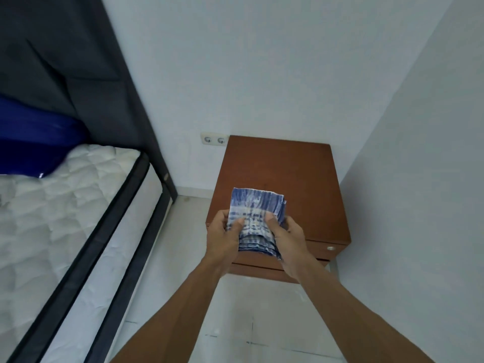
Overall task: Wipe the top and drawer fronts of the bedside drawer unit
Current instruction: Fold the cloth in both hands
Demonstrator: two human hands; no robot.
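Side wall (pixel 419 179) close beside unit (pixel 282 174) at 3 o'clock, back wall (pixel 262 74) at 12; floor (pixel 188 244) strip open at 9, then bed (pixel 65 218).

I've both arms stretched forward, left hand (pixel 222 239) and right hand (pixel 288 241) close together (thumbs on top), each pinching the cloth (pixel 255 205).

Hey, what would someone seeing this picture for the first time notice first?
Probably the folded blue-and-white cloth, gripped between the left hand and right hand above the front of the brown drawer unit in the corner. Then the white mattress at left, with a deep blue pillow on it.
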